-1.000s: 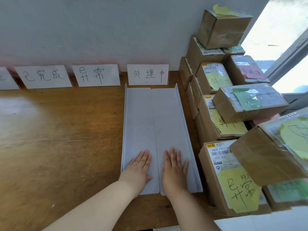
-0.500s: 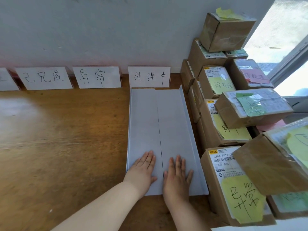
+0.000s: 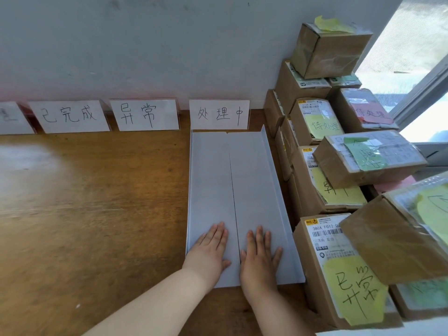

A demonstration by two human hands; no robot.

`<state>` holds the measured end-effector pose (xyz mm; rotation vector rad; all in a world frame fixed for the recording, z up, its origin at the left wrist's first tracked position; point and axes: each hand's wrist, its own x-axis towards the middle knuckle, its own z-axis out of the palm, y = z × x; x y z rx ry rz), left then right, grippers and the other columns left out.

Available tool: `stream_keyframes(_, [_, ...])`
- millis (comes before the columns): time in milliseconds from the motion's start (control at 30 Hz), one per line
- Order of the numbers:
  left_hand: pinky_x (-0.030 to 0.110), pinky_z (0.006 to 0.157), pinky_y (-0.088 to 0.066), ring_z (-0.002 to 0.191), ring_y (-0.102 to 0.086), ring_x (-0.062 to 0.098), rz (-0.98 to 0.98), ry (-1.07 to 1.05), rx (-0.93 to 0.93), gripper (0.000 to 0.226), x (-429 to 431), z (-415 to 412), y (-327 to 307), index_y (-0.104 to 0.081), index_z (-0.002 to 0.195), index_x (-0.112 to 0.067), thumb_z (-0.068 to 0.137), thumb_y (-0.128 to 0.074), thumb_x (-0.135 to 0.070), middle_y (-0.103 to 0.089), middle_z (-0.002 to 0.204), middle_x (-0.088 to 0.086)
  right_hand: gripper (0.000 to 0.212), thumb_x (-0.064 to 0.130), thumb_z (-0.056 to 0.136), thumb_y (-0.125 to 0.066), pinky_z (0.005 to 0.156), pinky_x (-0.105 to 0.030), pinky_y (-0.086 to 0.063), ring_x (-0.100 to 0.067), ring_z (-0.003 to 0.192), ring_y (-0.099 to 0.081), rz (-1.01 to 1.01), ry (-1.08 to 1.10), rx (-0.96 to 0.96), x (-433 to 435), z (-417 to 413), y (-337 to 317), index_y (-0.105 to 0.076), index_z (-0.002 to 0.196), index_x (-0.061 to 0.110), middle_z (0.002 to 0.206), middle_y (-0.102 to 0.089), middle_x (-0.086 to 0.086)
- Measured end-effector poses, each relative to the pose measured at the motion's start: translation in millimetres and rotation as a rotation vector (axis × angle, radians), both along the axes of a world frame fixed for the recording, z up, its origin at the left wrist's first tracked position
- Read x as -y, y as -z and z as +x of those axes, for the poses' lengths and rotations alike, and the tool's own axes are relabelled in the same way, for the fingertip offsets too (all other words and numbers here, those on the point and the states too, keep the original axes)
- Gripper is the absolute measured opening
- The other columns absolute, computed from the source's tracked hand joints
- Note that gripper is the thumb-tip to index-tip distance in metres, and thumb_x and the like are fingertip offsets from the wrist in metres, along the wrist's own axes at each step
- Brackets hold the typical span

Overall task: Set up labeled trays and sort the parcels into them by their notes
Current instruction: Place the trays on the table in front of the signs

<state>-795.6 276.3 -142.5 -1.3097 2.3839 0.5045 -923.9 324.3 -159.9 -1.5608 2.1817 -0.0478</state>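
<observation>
Here, left hand and right hand press open-palmed on the shallow pale grey tray; an uneven push could skew it off its white label card.

Left hand, right hand flat, side by side

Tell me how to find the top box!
Look right, beside the window, where brown parcels pile against the wall. The top box sits alone above the rest, a crumpled yellow-green note on its lid.
</observation>
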Motion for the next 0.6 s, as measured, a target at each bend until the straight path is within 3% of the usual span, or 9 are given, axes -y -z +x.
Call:
stream_keyframes(67, [0.033, 0.120, 0.003, 0.145, 0.018, 0.017, 0.004, -0.012, -0.003, 0.071, -1.2, 0.7, 0.8, 0.016, 0.149, -0.013, 0.102, -0.028, -0.043, 0.023, 0.157, 0.003, 0.054, 0.029, 0.103, -0.021, 0.110, -0.046, 0.020, -0.015, 0.132, 0.029, -0.036, -0.004, 0.003, 0.1, 1.4, 4.6, -0.003, 0.153, 0.017, 0.158, 0.017, -0.004])
stream_keyframes(167, [0.032, 0.120, 0.004, 0.145, 0.018, 0.016, 0.001, -0.017, -0.001, 0.072, -2.8, 2.6, 1.9, 0.015, 0.149, -0.013, 0.102, -0.028, -0.044, 0.022, 0.157, 0.003, 0.055, 0.028, 0.097, -0.025, 0.109, -0.045, 0.016, -0.020, 0.139, 0.010, -0.158, 0.005, -0.062, -0.7, 4.3, 7.1, -0.026, 0.149, 0.012, 0.155, 0.003, -0.003])
stream_keyframes(267, [0.032, 0.120, 0.004, 0.145, 0.018, 0.016, 0.001, -0.033, -0.007, 0.072, -3.2, 3.2, 1.8, 0.015, 0.150, -0.013, 0.102, -0.029, -0.044, 0.022, 0.158, 0.003, 0.061, 0.033, 0.094, -0.011, 0.100, -0.041, 0.033, -0.016, 0.134, 0.026, -0.079, -0.027, -0.007, -3.6, 3.9, 5.0, -0.010, 0.152, 0.016, 0.149, 0.021, 0.002])
stream_keyframes(333, [0.032, 0.120, 0.004, 0.145, 0.018, 0.016, 0.005, -0.037, -0.008, 0.072, -3.2, 3.0, 1.0, 0.015, 0.150, -0.013, 0.102, -0.029, -0.044, 0.022, 0.157, 0.003, 0.054, 0.031, 0.101, -0.012, 0.092, -0.037, 0.040, -0.014, 0.131, 0.032, -0.039, -0.039, -0.019, -2.9, 1.6, 1.7, -0.002, 0.153, 0.017, 0.144, 0.029, 0.003])
stream_keyframes(467, [0.032, 0.120, 0.005, 0.145, 0.018, 0.016, 0.012, -0.036, -0.010, 0.072, -2.4, 2.9, 0.1, 0.015, 0.149, -0.013, 0.102, -0.030, -0.043, 0.022, 0.157, 0.003, 0.055, 0.031, 0.104, -0.019, 0.108, -0.046, 0.026, -0.013, 0.130, 0.034, 0.024, -0.036, -0.018, -3.0, 2.5, -2.9, 0.004, 0.152, 0.019, 0.156, 0.024, -0.001])
stream_keyframes(600, [0.030, 0.119, 0.005, 0.146, 0.017, 0.016, 0.000, -0.032, -0.008, 0.072, -2.1, 2.3, -3.7, 0.014, 0.150, -0.012, 0.102, -0.029, -0.043, 0.021, 0.158, 0.003, 0.055, 0.031, 0.104, -0.019, 0.111, -0.047, 0.019, -0.014, 0.134, 0.032, 0.057, -0.030, 0.001, -1.1, 1.9, -7.0, 0.005, 0.152, 0.020, 0.158, 0.021, -0.002])
